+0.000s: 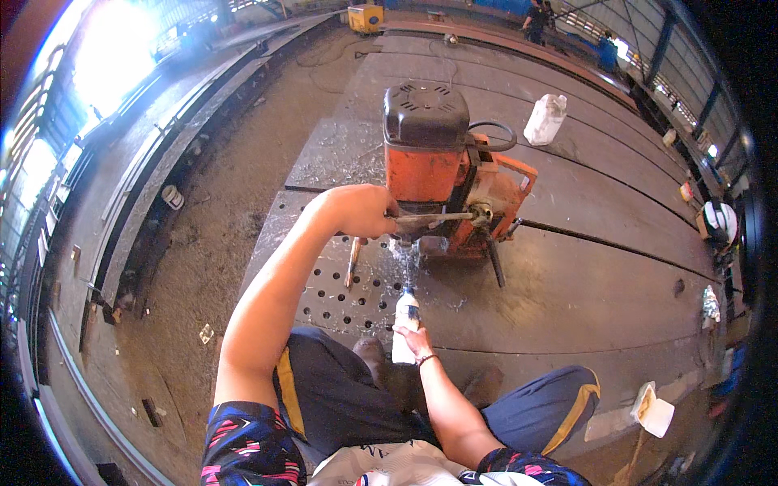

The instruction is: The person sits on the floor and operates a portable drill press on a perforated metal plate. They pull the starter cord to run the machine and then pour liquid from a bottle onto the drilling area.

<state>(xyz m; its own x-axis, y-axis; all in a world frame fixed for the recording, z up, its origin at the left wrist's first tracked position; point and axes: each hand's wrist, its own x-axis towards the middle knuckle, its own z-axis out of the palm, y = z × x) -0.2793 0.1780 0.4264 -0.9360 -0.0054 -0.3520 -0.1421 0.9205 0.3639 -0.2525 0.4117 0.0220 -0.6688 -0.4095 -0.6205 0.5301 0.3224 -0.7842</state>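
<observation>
An orange magnetic drill (421, 174) with a black motor cap stands upright on a steel plate (592, 275). My left hand (366, 212) is closed around the end of the drill's feed lever (442, 218), left of the body. Below the drill, my right hand (416, 342) grips a white plastic squeeze bottle (403, 350), its nozzle pointing up toward the drill's cutter. A thin streak of liquid shows between nozzle and cutter. Rows of drilled holes (341, 298) and metal shavings lie around there. A thin brush-like stick (352, 263) is near my left wrist.
Behind the drill to the right stands a white jug (546, 120). A cut-open white container (652, 410) is at lower right. A white bucket (172, 197) sits on the dirt at left, and a yellow box (365, 18) is far back. Other people are at the right and far edges.
</observation>
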